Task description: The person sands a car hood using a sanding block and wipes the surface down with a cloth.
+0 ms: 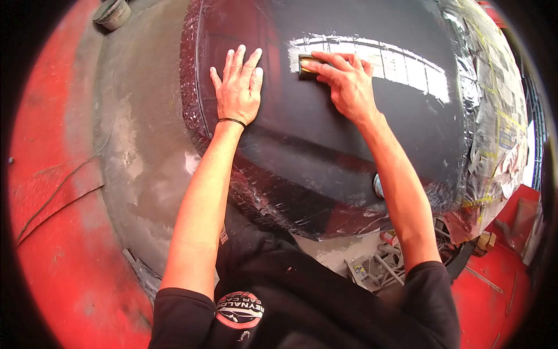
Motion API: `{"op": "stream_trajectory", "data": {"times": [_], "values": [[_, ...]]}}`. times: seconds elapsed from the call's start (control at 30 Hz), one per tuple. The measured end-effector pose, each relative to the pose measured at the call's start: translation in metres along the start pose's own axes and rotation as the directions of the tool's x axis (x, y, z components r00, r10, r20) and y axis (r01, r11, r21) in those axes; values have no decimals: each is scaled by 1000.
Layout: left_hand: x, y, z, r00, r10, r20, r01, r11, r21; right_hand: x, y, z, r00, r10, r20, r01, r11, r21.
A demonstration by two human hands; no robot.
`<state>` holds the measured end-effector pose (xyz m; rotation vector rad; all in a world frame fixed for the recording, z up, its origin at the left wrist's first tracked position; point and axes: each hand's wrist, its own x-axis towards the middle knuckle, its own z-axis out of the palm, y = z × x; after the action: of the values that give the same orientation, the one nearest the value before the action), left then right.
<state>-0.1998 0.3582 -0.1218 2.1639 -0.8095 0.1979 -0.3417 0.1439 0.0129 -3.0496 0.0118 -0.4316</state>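
Note:
A dark grey, glossy car panel (325,116) with a dark red left part spreads out in front of me. My left hand (238,87) lies flat on it toward the left, fingers spread, with a thin black band at the wrist. Farther right, my right hand (347,81) grips a small dark-edged, yellowish sanding block (306,67) between thumb and fingers. The block rests against the panel beside a bright window reflection; its underside is hidden. A round emblem (378,185) shows partly behind my right forearm.
Masking paper and plastic (494,134) cover the car on the right. A bucket (112,14) stands at the upper left on the grey and red floor. A thin cable (75,168) runs along the left. Metal parts and clutter (378,264) lie below the panel's near edge.

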Motion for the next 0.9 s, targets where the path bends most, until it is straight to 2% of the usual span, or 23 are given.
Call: {"op": "stream_trajectory", "data": {"times": [0.07,0.13,0.2,0.27,0.33,0.4,0.43,0.5,0.57,0.63,0.7,0.73,0.8,0.9], "values": [[-1,-2,2,1000,10,-12,-10,1000,6,-29,-18,-15,997,36,61,-38,999,24],[-3,0,5,1000,9,-24,-8,1000,12,-83,-33,-30,995,20,98,-25,998,52],[-1,5,5,999,1,-45,1,999,34,-96,-39,-37,990,1,143,-8,999,47],[2,5,5,998,-2,-62,3,1000,13,-79,-27,-32,990,-37,138,35,999,20],[-1,3,5,998,-5,-59,6,1000,9,-14,-12,-9,996,31,85,-26,998,-60],[-8,-5,7,996,-39,-81,40,999,14,43,10,24,996,-24,-89,22,999,-27],[-15,-7,6,994,-64,-92,65,998,13,52,13,28,995,-35,-92,33,999,-24],[-37,-6,0,987,-108,-118,114,992,48,37,17,18,997,-66,-38,67,998,21],[-62,-6,-7,980,-168,-111,179,979,95,-17,9,-12,983,-134,128,127,990,60],[-78,-6,-6,915,-381,-134,398,907,139,-85,11,-48,949,-221,224,201,974,107],[-72,-9,5,840,-500,-212,531,837,132,-121,17,-71,931,-231,283,210,972,102],[-72,-9,6,848,-487,-210,521,839,158,-128,18,-76,922,-230,312,208,973,100],[-71,-10,7,864,-458,-210,498,839,219,-95,11,-67,904,-286,317,261,958,120],[-71,-10,2,857,-483,-181,511,842,171,-33,-7,-30,876,-382,293,338,921,192]]}}
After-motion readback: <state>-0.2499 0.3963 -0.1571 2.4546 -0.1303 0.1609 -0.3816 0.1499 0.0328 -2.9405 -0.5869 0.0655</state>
